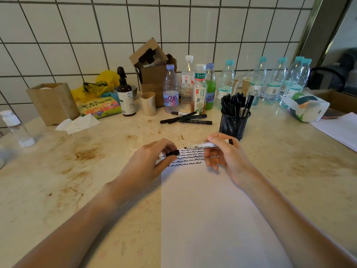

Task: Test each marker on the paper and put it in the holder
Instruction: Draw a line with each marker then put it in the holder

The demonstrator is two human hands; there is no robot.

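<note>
Marker cap [172, 153] sits pinched in the left hand [152, 159] over the paper [202, 209]; the right hand [222, 151] grips the uncapped marker [201, 146], tip pointing left, holder [234, 122] just behind. A misaligned recap could ink those fingers or smudge the squiggles.

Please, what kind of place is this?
Probably a kitchen or break-room counter: a stained stone countertop against a white tiled wall, crowded with water bottles and a pump bottle.
</note>
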